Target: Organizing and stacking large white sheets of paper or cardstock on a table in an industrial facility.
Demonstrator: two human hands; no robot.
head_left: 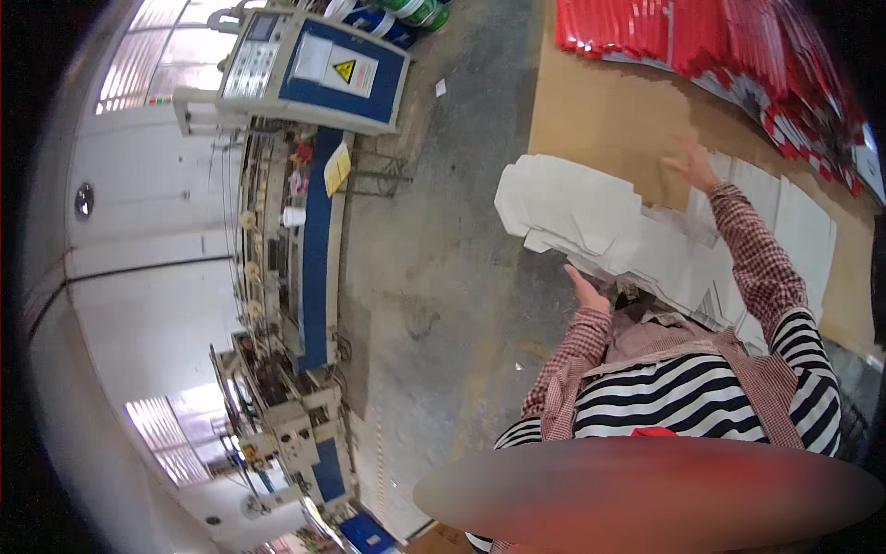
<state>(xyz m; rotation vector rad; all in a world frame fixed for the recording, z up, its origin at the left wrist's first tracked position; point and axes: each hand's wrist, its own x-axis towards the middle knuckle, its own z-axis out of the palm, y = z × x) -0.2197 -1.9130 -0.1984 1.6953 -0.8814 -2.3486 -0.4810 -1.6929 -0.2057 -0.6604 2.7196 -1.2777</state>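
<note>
White die-cut cardboard sheets (664, 245) lie in an overlapping spread on a brown board surface (591, 111) in front of me. My right hand (694, 166) is open, its fingers apart, just above the far edge of the sheets and over the brown board. Nothing shows in it. My left hand (588, 294) is beside the near left edge of the sheets, with its fingers stretched out. Whether it touches the edge I cannot tell.
Red and silver flat pieces (683, 42) are piled along the far right. A long blue and cream machine (318, 249) with a control cabinet (341, 69) runs along the left. Buckets (411, 11) stand at the far end. Grey floor (434, 231) lies between machine and table.
</note>
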